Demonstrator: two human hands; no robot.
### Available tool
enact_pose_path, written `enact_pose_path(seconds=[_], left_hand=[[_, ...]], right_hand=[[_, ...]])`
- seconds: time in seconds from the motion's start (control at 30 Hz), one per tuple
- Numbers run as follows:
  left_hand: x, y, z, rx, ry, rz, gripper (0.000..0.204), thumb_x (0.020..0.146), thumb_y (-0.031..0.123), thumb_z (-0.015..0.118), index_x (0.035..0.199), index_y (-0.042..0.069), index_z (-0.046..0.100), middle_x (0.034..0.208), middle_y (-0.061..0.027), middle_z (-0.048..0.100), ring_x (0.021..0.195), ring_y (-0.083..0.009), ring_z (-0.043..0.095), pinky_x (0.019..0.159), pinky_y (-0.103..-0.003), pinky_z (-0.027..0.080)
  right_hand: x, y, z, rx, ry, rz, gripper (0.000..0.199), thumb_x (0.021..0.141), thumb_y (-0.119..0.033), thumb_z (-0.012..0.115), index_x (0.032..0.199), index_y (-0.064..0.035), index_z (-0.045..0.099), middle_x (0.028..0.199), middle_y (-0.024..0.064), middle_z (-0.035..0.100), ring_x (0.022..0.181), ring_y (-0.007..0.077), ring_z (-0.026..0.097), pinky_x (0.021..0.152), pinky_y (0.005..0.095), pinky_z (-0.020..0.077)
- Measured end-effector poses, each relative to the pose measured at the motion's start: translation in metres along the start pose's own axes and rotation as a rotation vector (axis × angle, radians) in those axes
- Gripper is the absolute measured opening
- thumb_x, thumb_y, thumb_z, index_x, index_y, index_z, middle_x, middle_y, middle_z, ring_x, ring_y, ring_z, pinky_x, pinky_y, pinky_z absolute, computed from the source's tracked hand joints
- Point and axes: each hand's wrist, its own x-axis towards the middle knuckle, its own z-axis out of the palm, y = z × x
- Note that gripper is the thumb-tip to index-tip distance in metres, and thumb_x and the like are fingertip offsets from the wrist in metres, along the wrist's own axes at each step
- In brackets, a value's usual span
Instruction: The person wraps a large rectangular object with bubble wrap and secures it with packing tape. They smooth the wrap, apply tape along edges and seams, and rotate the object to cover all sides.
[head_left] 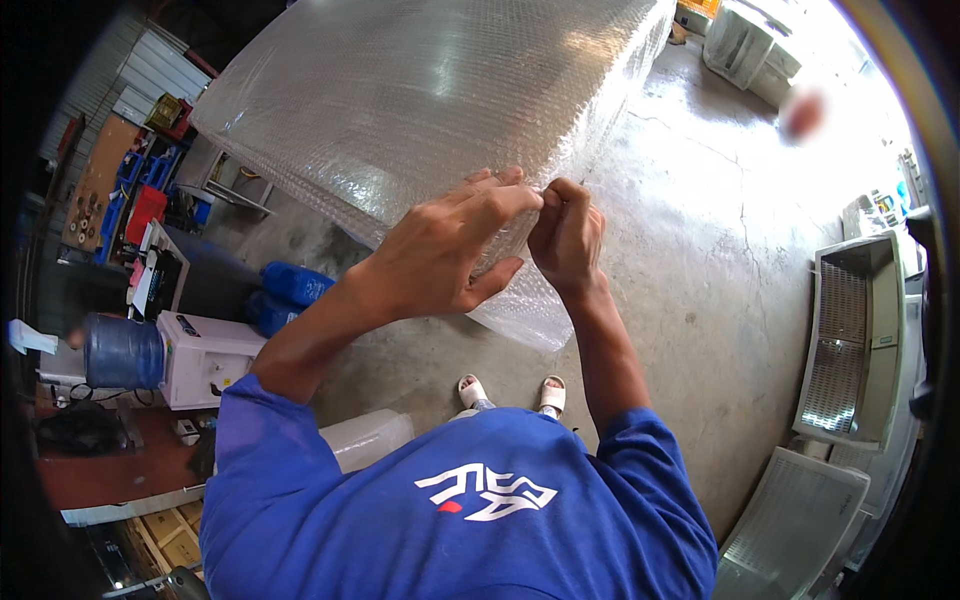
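Observation:
A large block-shaped bundle covered in clear bubble wrap (400,110) stands in front of me, with a loose flap of wrap hanging down below my hands. My left hand (445,235) is over the bundle's near right corner, its fingers spread and its thumb apart. Its index fingertip meets the fingers of my right hand (567,235). That hand is closed in a pinch beside the wrapped edge. Whatever it may be pinching is too small or hidden to make out.
Left are a water dispenser (200,360) with a blue bottle (122,350), blue jugs (295,285) and a cluttered workbench (100,185). Pale grilled panels (855,340) line the right side. A wrapped item (740,45) stands far right. Bubble wrap (370,440) lies near my feet.

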Motion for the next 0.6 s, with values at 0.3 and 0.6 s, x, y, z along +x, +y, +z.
enact_pose_path(seconds=[0.3, 0.6], left_hand=[[0.001, 0.01, 0.004, 0.218, 0.065, -0.009, 0.033, 0.077, 0.014, 0.068, 0.109, 0.005, 0.072, 0.136, -0.0178, 0.058, 0.127, -0.0355, 0.056, 0.108, -0.047, 0.046], [0.002, 0.018, 0.007, 0.338, 0.051, -0.093, 0.031, 0.071, 0.01, 0.063, 0.1, 0.003, 0.073, 0.131, -0.0213, 0.063, 0.125, -0.0367, 0.059, 0.107, -0.046, 0.047]], right_hand=[[0.003, -0.004, 0.016, -0.099, 0.214, -0.042, 0.02, 0.088, -0.012, 0.071, 0.098, -0.0063, 0.055, 0.081, 0.01, 0.054, 0.073, 0.0278, 0.052, 0.069, 0.0403, 0.0401], [-0.028, -0.013, -0.002, 0.341, 0.307, 0.463, 0.026, 0.097, -0.028, 0.063, 0.1, -0.0018, 0.059, 0.078, 0.0111, 0.056, 0.069, 0.0216, 0.054, 0.067, 0.0353, 0.043]])
